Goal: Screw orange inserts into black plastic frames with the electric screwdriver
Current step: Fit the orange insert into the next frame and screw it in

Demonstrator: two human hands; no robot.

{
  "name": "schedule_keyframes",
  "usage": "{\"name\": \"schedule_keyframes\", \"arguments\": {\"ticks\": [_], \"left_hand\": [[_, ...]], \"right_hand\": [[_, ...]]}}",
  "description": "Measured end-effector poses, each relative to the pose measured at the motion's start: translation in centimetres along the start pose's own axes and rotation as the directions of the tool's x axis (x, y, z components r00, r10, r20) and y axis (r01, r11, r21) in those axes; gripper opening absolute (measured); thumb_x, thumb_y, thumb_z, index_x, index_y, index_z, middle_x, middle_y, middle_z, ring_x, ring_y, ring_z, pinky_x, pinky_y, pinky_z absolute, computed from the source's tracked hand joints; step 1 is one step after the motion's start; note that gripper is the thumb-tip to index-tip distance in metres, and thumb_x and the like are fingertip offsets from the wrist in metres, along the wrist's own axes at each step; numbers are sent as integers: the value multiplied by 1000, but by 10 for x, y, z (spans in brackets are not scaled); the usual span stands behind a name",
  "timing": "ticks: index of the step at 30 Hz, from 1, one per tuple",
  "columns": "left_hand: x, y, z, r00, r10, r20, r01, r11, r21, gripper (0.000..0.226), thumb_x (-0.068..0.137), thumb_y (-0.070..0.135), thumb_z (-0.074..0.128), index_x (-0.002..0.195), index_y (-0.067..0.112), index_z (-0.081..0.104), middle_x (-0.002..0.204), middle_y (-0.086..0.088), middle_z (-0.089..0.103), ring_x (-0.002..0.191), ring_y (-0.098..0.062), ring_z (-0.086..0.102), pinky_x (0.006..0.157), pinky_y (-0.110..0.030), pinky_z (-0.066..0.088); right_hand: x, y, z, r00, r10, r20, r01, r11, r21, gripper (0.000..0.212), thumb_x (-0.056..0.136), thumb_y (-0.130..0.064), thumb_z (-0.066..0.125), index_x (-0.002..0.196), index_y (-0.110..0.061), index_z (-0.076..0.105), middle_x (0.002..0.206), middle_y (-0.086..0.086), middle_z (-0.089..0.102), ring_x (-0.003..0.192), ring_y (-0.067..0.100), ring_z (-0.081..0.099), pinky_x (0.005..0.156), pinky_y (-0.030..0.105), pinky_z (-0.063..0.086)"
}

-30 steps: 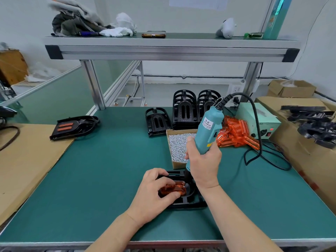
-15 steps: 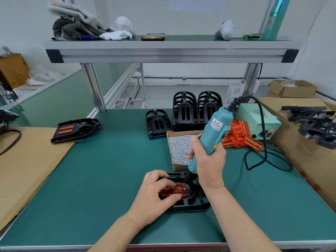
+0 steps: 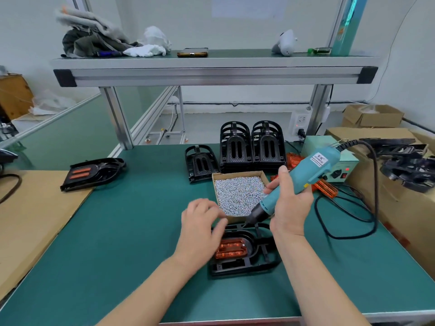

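Your right hand (image 3: 290, 203) grips the electric screwdriver (image 3: 296, 182), tilted; your left hand (image 3: 202, 222) is open, reaching toward the screw box (image 3: 240, 195). The orange insert (image 3: 231, 249) sits in the black frame (image 3: 244, 252) before you (screws too small to tell) — one finished frame (image 3: 93, 172) lies left, empty frames (image 3: 251, 147) wait behind.

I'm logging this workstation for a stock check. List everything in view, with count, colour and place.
Frame with orange insert: one, black, front centre.
Box of screws: one, cardboard, silver screws, behind it.
Empty frames: three piles, black, table rear.
Finished frame: one, black and orange, left.
Loose inserts: several, orange, right.
Power supply: one, pale green, right rear.
Phone: one, shelf.
Electric screwdriver: one, teal, in right hand.
Hands: left open by the box; right gripping.
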State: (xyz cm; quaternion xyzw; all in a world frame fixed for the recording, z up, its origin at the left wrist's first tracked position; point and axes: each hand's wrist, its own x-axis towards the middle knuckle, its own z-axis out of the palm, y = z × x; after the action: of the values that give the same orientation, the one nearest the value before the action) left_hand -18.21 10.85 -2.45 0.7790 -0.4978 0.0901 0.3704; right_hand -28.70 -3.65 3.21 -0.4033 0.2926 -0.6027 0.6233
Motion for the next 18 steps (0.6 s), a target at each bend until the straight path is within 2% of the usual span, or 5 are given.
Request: {"name": "schedule_keyframes", "arguments": {"ticks": [2, 6, 11, 14, 18], "left_hand": [[25, -2, 0, 997, -10, 79, 4, 997, 79, 16, 94, 18, 62, 104, 23, 74, 108, 10, 68, 117, -20, 48, 98, -39, 33], [64, -9, 8, 937, -38, 346, -62, 960, 272, 33, 101, 19, 49, 123, 35, 67, 126, 12, 65, 126, -17, 41, 103, -36, 23], [89, -7, 17, 837, -132, 531, -107, 913, 394, 28, 96, 29, 59, 119, 40, 69, 116, 8, 69, 119, -20, 43, 101, -38, 26], [96, -3, 20, 813, -146, 563, -138, 892, 430, 23, 90, 40, 65, 112, 39, 71, 108, 10, 68, 115, -19, 42, 99, -37, 26], [102, 0, 22, 802, -147, 579, -163, 879, 449, 13, 88, 35, 69, 101, 37, 72, 106, 13, 69, 113, -19, 46, 95, -36, 28]], "right_hand": [[0, 1, -1, 1000, 3, -1, -3, 1000, -2, 30, 81, -35, 73, 95, -15, 56, 58, 0, 62, 49, 16, 59, 52, 25, 52], [-3, 2, -1, 1000, -4, -1, 4, 1000, -25, 28, 81, -35, 73, 93, -16, 55, 58, 0, 62, 49, 14, 59, 50, 22, 50], [-4, 1, 0, 1000, -5, -11, 5, 999, -34, 25, 85, -31, 73, 92, -15, 55, 58, 0, 62, 48, 13, 60, 49, 21, 49], [-5, 1, 0, 1000, -3, -13, 2, 999, -46, 26, 86, -31, 73, 93, -12, 56, 58, 0, 62, 48, 14, 60, 50, 22, 49], [-5, 2, -2, 1000, 5, -20, -6, 998, -59, 23, 91, -26, 72, 95, -10, 56, 58, 1, 62, 49, 14, 60, 50, 23, 50]]}}
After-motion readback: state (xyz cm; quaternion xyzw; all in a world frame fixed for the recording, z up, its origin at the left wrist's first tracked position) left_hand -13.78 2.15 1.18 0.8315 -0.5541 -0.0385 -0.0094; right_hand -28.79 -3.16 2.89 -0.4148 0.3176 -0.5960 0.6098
